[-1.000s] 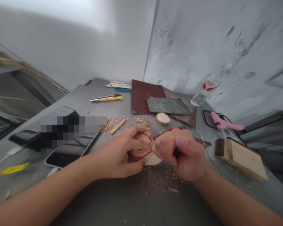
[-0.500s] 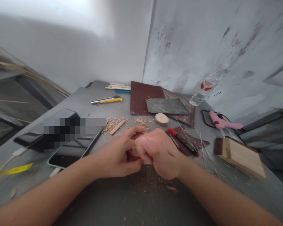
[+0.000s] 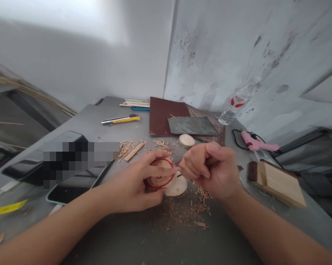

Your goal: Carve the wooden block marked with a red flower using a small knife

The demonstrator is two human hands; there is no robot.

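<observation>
My left hand [image 3: 140, 180] grips a round wood slice [image 3: 162, 180] with a red ring marked near its edge and a smaller red mark in the middle. Its fingers lie across the top, and the thumb is at the near side. Another pale wood slice [image 3: 177, 187] shows just right of it, partly covered; whether the two touch I cannot tell. Close on the right, my right hand [image 3: 211, 169] is raised with its fingers curled closed. Anything inside that fist is hidden. A third, smaller wood slice [image 3: 186, 140] lies beyond the hands.
Wood shavings [image 3: 182, 213] litter the grey table. Behind lie a yellow utility knife [image 3: 121, 119] and sandpaper sheets [image 3: 162, 116]. A phone [image 3: 74, 186] is at left. At right are a wood block [image 3: 279, 184], a pink glue gun [image 3: 258, 141] and a water bottle [image 3: 235, 106].
My right hand has lifted off the red-ringed wood slice and moved right, uncovering it and the pale slice beside it. My left hand stays on the slice.
</observation>
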